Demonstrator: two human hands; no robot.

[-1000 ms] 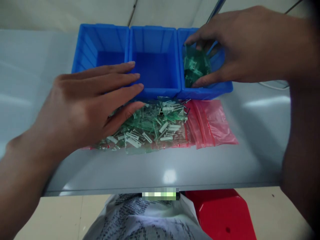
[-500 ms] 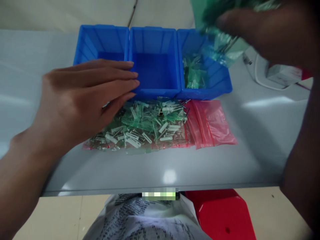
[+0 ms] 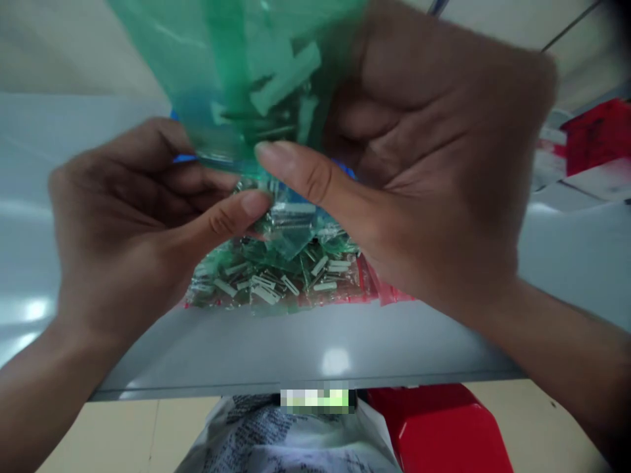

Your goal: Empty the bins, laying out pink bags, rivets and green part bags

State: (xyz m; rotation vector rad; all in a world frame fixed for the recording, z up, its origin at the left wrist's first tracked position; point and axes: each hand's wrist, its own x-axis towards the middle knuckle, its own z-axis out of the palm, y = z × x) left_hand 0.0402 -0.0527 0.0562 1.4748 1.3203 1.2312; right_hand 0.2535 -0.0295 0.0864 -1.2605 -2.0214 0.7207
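Observation:
A green translucent bag with white plugs and screws inside is held up close to the camera. My right hand grips it from the right, thumb across its lower part. My left hand pinches a small clear packet of white plugs and screws just below the green bag, thumb on the packet's left edge. Under both hands, a pile of clear and greenish packets lies on pink bags on the grey table. The far ends of the fingers are partly hidden behind the bag.
Blue bins behind the hands are mostly hidden; a bit of blue rim shows. A red and white item stands at the far right of the table. Below the table edge is a red stool.
My right hand has brought the green bag from the upper right to the centre. My left hand has turned palm up and now pinches a packet. The bins have become mostly covered.

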